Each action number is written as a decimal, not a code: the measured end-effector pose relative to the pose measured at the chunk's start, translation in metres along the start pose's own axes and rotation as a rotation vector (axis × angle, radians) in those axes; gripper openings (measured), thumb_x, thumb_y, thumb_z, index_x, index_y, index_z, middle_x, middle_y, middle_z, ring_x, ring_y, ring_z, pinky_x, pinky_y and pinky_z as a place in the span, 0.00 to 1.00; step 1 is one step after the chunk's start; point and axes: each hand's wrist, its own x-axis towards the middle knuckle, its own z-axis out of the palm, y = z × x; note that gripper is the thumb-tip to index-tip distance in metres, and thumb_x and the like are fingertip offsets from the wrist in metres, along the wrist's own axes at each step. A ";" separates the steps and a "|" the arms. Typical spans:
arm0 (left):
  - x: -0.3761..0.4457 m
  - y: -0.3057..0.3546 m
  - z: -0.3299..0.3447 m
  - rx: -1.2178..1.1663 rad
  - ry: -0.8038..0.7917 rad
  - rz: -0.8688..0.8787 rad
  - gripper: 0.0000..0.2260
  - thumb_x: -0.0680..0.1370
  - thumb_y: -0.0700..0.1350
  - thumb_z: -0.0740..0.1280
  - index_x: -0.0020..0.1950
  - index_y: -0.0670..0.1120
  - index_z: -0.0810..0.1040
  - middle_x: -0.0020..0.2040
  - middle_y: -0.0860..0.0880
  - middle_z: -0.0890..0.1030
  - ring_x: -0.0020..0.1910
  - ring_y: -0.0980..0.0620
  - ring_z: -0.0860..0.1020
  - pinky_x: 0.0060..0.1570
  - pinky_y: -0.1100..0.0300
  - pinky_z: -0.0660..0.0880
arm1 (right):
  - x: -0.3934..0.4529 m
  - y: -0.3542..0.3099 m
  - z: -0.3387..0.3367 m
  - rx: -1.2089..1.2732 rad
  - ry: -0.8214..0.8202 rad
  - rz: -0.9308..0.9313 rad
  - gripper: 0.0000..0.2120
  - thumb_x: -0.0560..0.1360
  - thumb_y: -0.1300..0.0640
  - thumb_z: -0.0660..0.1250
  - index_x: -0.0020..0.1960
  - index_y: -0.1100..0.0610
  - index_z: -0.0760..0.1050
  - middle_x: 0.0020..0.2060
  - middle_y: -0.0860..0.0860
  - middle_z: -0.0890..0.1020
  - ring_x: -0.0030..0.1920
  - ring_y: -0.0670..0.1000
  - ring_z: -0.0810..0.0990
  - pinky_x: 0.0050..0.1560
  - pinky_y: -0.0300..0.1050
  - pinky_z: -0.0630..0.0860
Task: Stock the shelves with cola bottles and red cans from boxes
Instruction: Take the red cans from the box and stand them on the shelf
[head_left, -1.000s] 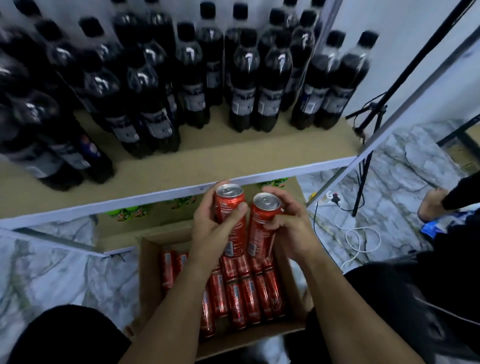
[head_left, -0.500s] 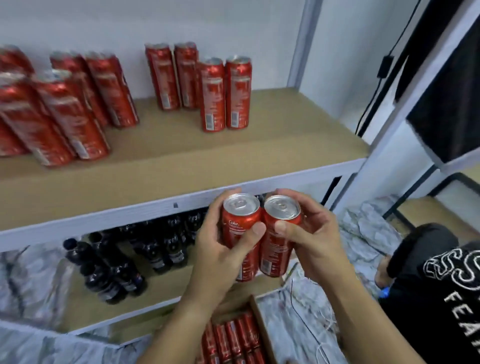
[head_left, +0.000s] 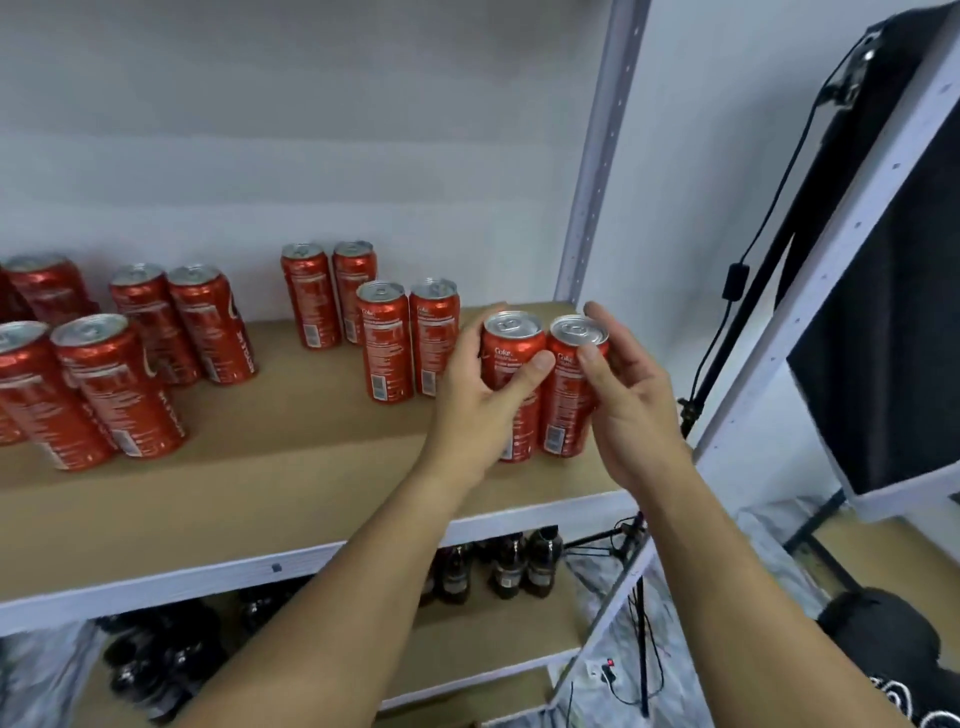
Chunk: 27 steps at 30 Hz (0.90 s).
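Observation:
Two red cans stand side by side at the right end of the upper shelf (head_left: 270, 499). My left hand (head_left: 483, 395) grips the left can (head_left: 511, 338), thumb across its front. My right hand (head_left: 628, 395) holds the right can (head_left: 571, 395), thumb on its upper front and fingers behind it. Both cans are upright, their bases at or just above the shelf board; I cannot tell which. Several more red cans (head_left: 384, 348) stand in pairs to the left along the same shelf. Dark cola bottles (head_left: 519, 566) fill the shelf below.
A grey shelf upright (head_left: 597, 156) rises just behind the held cans. A black light stand (head_left: 717, 364) and cables are to the right. Another shelf unit's white post (head_left: 852, 234) slants at right. A person in black clothing (head_left: 883, 654) is at the lower right.
Both hands lifted the two cans from the box on the floor, up past the bottle shelf, and forward onto the right end of the upper shelf.

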 end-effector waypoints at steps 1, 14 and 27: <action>0.015 -0.009 0.007 0.052 0.012 0.004 0.26 0.76 0.51 0.76 0.72 0.52 0.73 0.65 0.52 0.81 0.65 0.55 0.79 0.67 0.48 0.76 | 0.015 0.005 -0.004 0.009 0.002 0.010 0.24 0.78 0.57 0.68 0.73 0.56 0.71 0.60 0.53 0.84 0.62 0.52 0.83 0.56 0.45 0.80; 0.125 -0.070 0.052 0.518 0.366 -0.008 0.27 0.74 0.42 0.77 0.71 0.44 0.74 0.66 0.46 0.76 0.65 0.52 0.71 0.57 0.83 0.56 | 0.151 0.059 -0.010 0.010 0.115 0.058 0.22 0.72 0.45 0.71 0.65 0.48 0.79 0.62 0.55 0.82 0.62 0.56 0.82 0.67 0.62 0.76; 0.190 -0.079 0.049 0.334 0.434 -0.216 0.28 0.72 0.38 0.79 0.68 0.48 0.72 0.64 0.48 0.78 0.63 0.48 0.78 0.60 0.59 0.73 | 0.208 0.078 0.006 -0.085 0.182 0.025 0.14 0.82 0.60 0.60 0.66 0.55 0.77 0.49 0.43 0.82 0.47 0.39 0.83 0.50 0.35 0.79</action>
